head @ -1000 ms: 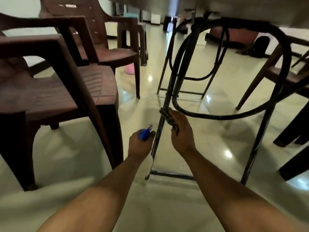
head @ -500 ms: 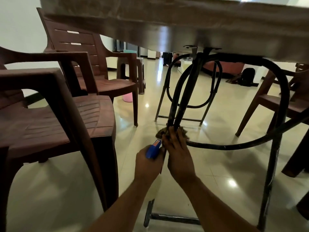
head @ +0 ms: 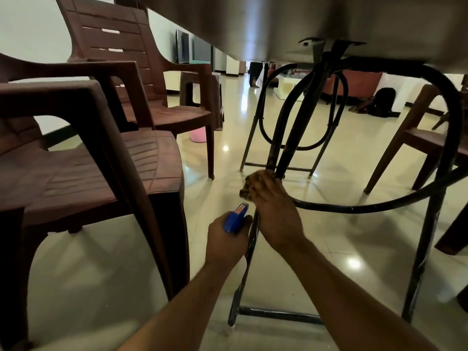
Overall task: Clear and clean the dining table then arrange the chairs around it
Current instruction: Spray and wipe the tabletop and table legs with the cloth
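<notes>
I look under the dining table (head: 291,26) at its black metal frame (head: 283,148). My right hand (head: 276,211) holds a brown cloth (head: 253,184) wrapped round the near leg of the frame, where the curved brace meets it. My left hand (head: 225,239) grips a bottle with a blue spray head (head: 235,217) just left of that leg; the bottle's body is hidden behind my hand. Two brown plastic chairs stand at the left, the near chair (head: 83,178) and the far chair (head: 152,92).
Another brown chair (head: 428,138) stands at the right, with a dark leg (head: 450,236) nearer me. A pink tub (head: 198,135) sits on the glossy tiled floor behind the far chair. A dark bag (head: 382,101) lies across the room.
My right hand has slid the cloth up the table leg. My left hand with the spray bottle followed upward, and my view rose toward the tabletop's underside.
</notes>
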